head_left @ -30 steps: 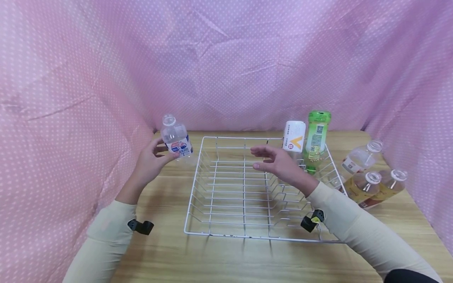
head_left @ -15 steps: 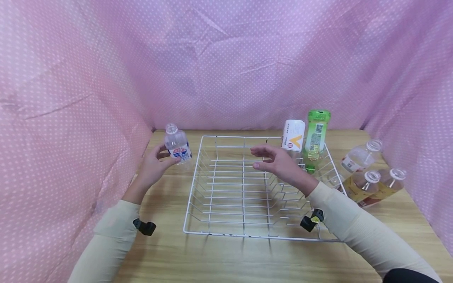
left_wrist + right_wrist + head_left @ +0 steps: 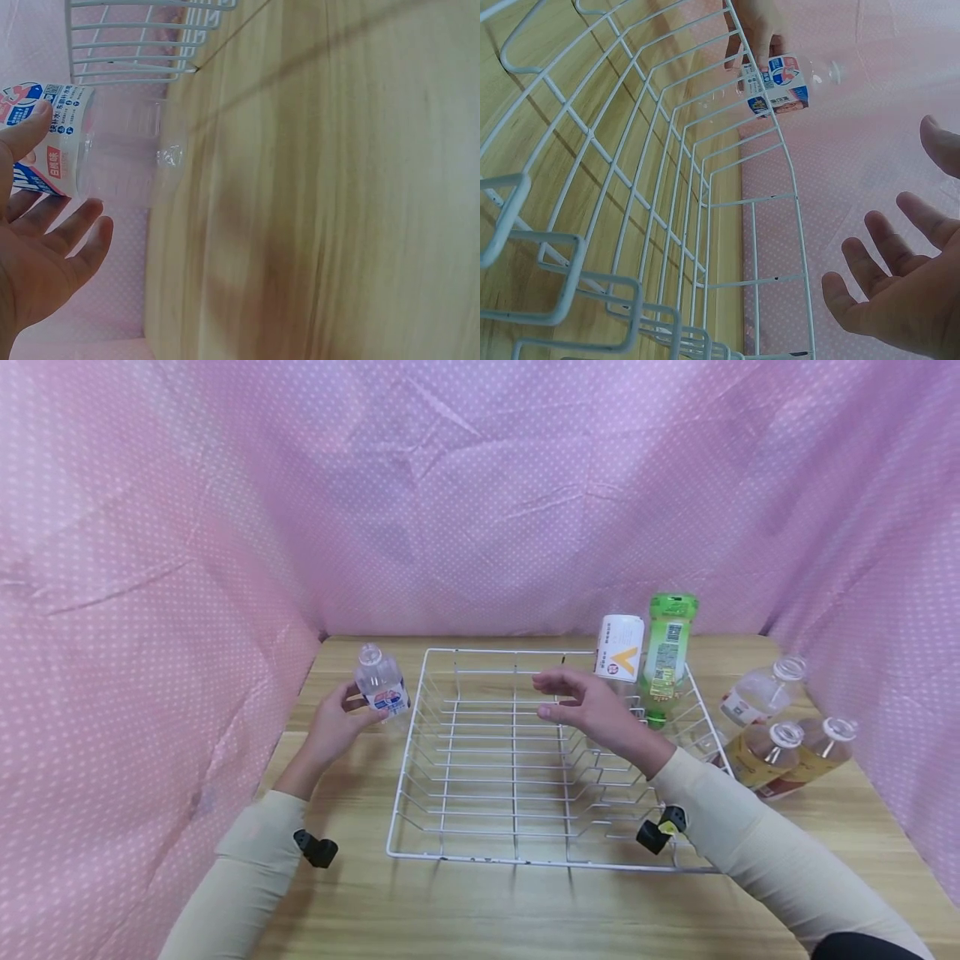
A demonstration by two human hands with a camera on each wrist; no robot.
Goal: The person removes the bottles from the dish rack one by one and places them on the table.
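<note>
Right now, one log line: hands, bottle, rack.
left hand: holds clear bottle | bottle: left of white wire rack | right hand: empty, over rack

Right fingers (image 3: 886, 241) apart, slightly bent

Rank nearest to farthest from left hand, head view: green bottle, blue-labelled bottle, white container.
1. Blue-labelled bottle: in left hand, left of rack.
2. White container: back right of rack.
3. Green bottle: just right of that container.

Pink polka-dot cloth (image 3: 465, 510) hangs round the back and sides, kinda wrinkly, with a wood-grain tabletop (image 3: 487, 914) below. Far right there's a white-label bottle (image 3: 757, 695) near two yellow-label bottles (image 3: 767, 753).
</note>
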